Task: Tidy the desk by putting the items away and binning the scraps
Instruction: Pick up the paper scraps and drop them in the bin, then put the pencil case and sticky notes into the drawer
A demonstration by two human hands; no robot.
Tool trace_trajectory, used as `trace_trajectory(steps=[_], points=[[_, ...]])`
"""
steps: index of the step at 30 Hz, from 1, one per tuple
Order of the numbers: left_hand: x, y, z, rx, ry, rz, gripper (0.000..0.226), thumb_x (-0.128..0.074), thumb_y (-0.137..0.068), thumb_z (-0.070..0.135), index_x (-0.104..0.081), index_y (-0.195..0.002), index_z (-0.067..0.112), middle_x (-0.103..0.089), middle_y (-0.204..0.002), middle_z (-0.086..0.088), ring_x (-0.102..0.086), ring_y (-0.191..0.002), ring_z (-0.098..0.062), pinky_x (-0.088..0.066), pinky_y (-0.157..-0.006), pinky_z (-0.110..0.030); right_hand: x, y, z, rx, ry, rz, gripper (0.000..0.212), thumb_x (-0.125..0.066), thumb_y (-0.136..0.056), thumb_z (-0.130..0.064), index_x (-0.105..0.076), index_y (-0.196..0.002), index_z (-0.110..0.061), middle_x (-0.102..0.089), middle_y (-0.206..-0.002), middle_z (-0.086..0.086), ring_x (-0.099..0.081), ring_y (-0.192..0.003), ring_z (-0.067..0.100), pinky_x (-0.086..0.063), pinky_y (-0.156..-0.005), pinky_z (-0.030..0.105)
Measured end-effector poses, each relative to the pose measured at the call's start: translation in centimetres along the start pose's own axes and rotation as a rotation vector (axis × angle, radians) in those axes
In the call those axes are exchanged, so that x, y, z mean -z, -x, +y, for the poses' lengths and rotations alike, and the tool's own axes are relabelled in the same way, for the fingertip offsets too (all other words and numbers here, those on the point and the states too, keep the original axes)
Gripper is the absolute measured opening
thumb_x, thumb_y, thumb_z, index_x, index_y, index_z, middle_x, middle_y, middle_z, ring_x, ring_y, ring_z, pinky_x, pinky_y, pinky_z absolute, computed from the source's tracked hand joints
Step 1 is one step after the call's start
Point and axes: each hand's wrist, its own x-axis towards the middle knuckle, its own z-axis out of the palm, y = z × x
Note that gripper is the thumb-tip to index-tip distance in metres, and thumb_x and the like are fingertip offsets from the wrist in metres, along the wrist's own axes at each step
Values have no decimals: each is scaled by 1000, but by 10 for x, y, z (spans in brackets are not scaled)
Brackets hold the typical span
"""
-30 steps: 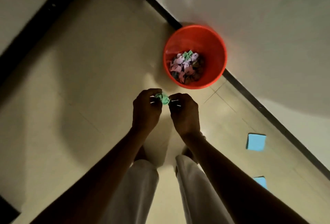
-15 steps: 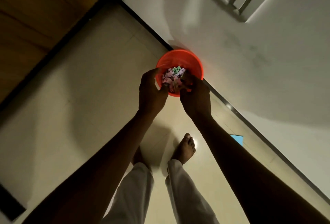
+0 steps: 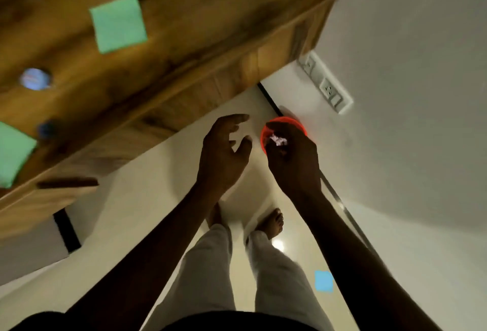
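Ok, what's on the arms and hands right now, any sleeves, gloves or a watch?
Both forearms are bare, with no sleeves in view. The left hand and right hand are ungloved; no watch, band or ring shows. Below them: light trousers and bare feet.

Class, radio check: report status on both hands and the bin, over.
Left hand open, empty, beside orange bin. Right hand over bin, grip unclear. Green note on desk, blue note on floor, not yet binned. Nothing blocking.

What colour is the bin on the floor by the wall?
Orange-red. The head view shows the bin best, its rim partly behind the right hand.
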Motion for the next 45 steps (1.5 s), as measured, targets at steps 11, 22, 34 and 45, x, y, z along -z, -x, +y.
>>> trace_trajectory(steps=[11,22,34,45], points=[[171,61,44,2,33,367,41,-77,-89,22,-60,-126,26,-65,-124,9,-64,-103,0,-55,-85,-14,-8,25,-174,380,0,-163,33,-67,-94,-26,-68,-126,-19,-72,-119,-3,-69,-99,16,-60,-83,43],[324,127,15,-8,30,566,44,-73,-91,24,-59,-133,29,-58,-130,11,-60,-117,-7,-59,-90,-33,-101,71,-289,677,16,-259,33,-66,-94,-30,-66,-126,-22,-68,-126,-5,-69,-106,17,-59,-88,44],[479,192,-32,-1,-177,771,46,-71,-90,23,-60,-134,27,-58,-135,9,-57,-123,-6,-54,-100,-35,-205,113,-397,879,36,-382,36,-69,-95,-28,-63,-131,-23,-65,-135,-4,-62,-119,15,-56,-96,35],[520,220,-84,157,-305,823,47,-70,-91,25,-58,-137,26,-54,-140,7,-52,-127,-7,-46,-103,-26,-300,117,-427,1033,98,-622,42,-67,-95,-33,-60,-134,-21,-64,-135,-4,-59,-125,14,-53,-102,35]])
